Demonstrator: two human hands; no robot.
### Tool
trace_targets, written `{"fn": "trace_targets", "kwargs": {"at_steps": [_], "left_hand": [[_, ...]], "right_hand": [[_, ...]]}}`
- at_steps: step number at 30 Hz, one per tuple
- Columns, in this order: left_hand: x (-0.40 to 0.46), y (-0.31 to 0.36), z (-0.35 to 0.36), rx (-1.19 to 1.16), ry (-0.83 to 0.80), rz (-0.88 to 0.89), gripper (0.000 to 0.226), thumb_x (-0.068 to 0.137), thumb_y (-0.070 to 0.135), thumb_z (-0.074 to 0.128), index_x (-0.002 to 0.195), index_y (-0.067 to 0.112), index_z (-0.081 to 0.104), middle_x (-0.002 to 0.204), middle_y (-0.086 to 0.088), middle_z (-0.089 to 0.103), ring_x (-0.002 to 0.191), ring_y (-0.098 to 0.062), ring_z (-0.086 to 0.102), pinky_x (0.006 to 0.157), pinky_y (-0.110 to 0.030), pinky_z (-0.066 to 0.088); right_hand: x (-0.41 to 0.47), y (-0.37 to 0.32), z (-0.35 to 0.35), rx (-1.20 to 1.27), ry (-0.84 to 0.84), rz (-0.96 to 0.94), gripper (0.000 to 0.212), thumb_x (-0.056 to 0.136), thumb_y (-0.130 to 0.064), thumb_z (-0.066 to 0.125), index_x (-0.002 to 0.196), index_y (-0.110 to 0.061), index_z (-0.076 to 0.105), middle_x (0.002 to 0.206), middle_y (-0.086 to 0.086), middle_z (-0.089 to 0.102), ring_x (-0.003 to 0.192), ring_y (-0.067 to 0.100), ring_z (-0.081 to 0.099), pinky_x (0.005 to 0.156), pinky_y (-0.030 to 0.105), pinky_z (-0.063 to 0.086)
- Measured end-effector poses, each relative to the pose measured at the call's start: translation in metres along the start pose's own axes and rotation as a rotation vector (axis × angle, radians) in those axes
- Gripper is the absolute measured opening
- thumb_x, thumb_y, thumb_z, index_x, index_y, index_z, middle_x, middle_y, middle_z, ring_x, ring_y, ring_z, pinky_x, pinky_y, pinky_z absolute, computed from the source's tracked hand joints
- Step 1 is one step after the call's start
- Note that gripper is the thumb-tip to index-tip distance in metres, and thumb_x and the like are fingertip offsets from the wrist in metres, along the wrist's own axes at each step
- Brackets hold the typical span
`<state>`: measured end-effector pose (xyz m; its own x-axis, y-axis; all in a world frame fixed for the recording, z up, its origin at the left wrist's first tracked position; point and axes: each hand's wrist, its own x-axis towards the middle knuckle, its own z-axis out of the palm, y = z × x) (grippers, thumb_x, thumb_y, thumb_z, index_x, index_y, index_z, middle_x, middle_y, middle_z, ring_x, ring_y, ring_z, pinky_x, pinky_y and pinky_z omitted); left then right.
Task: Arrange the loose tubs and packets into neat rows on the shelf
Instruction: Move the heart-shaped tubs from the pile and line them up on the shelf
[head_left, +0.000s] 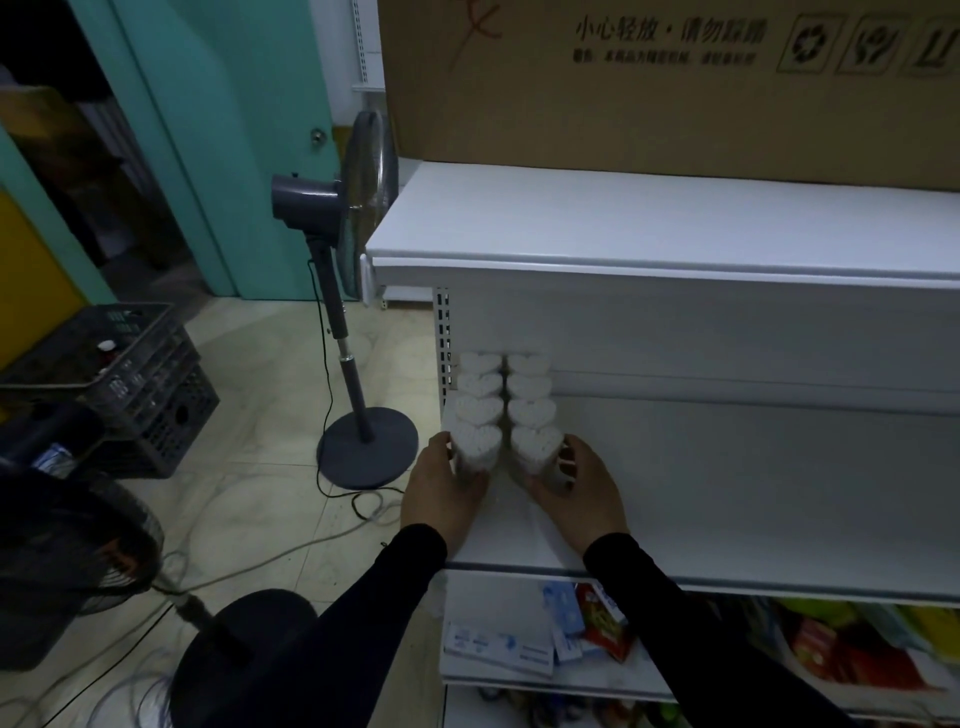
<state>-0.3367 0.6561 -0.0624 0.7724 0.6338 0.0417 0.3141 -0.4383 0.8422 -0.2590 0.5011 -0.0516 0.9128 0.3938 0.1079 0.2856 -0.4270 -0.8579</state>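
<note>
1. Step in hand, as judged: squaring up the front pair of two tub rows at the left end of the shelf.
2. Left hand curled round the left front tub; right hand curled round the right front tub.
3. Further heart-shaped tubs lined up behind, reaching the back panel.
4. Front tubs splayed slightly apart at the base, a gap between.
5. Next, probably: nudge both upright and together, then fetch packets from the lower shelf.
</note>
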Motion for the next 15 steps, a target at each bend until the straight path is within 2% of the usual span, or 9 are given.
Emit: {"fn": "trace_targets", "kwargs": {"at_steps": [3, 5, 7, 8, 12, 15], "left_hand": [[-0.001, 0.002, 0.000, 0.008, -0.007, 0.002, 0.053, 0.082, 0.042, 0.070, 0.128, 0.029, 0.048, 0.119, 0.005, 0.057, 0.104, -0.017, 0.059, 0.086, -0.035, 0.051], [-0.002, 0.001, -0.004, 0.023, -0.019, 0.000, 0.062, 0.079, 0.046, 0.072, 0.132, 0.027, 0.047, 0.124, 0.004, 0.054, 0.108, -0.018, 0.056, 0.090, -0.039, 0.051], [-0.003, 0.001, -0.012, 0.029, -0.027, 0.030, 0.065, 0.077, 0.049, 0.072, 0.131, 0.022, 0.048, 0.124, 0.002, 0.055, 0.109, -0.018, 0.055, 0.092, -0.041, 0.051], [-0.003, 0.000, -0.017, 0.034, -0.027, 0.046, 0.065, 0.077, 0.051, 0.071, 0.130, 0.020, 0.048, 0.124, 0.000, 0.056, 0.109, -0.019, 0.055, 0.092, -0.041, 0.051], [-0.005, 0.012, -0.038, 0.072, 0.023, 0.138, 0.059, 0.090, 0.030, 0.064, 0.142, 0.013, 0.041, 0.135, -0.004, 0.047, 0.123, -0.020, 0.047, 0.101, -0.026, 0.036], [-0.009, 0.034, -0.050, 0.181, 0.033, 0.333, 0.049, 0.094, 0.033, 0.056, 0.138, 0.012, 0.049, 0.136, -0.006, 0.050, 0.128, -0.022, 0.043, 0.102, -0.021, 0.028]], "right_hand": [[-0.001, -0.001, -0.004, -0.025, -0.018, 0.003, 0.040, 0.079, -0.031, 0.077, 0.111, -0.017, 0.056, 0.101, -0.004, 0.055, 0.092, 0.010, 0.052, 0.081, 0.022, 0.041], [-0.002, 0.003, -0.006, -0.045, -0.026, 0.032, 0.059, 0.078, -0.036, 0.078, 0.125, -0.014, 0.052, 0.116, 0.001, 0.055, 0.101, 0.013, 0.053, 0.088, 0.026, 0.044], [-0.004, 0.006, -0.010, -0.039, -0.021, 0.066, 0.080, 0.076, -0.043, 0.077, 0.141, -0.016, 0.040, 0.132, 0.002, 0.049, 0.114, 0.015, 0.052, 0.096, 0.028, 0.043], [-0.006, 0.007, -0.013, -0.035, -0.015, 0.064, 0.083, 0.077, -0.045, 0.075, 0.144, -0.017, 0.036, 0.136, 0.001, 0.047, 0.117, 0.014, 0.051, 0.099, 0.028, 0.042], [-0.013, 0.005, -0.036, -0.114, 0.039, -0.052, 0.069, 0.085, -0.042, 0.066, 0.144, -0.020, 0.037, 0.140, 0.002, 0.045, 0.122, 0.013, 0.048, 0.104, 0.026, 0.038], [-0.020, 0.001, -0.060, -0.233, 0.093, -0.139, 0.064, 0.089, -0.041, 0.061, 0.144, -0.017, 0.039, 0.141, 0.004, 0.044, 0.126, 0.015, 0.045, 0.101, 0.018, 0.032]]}}
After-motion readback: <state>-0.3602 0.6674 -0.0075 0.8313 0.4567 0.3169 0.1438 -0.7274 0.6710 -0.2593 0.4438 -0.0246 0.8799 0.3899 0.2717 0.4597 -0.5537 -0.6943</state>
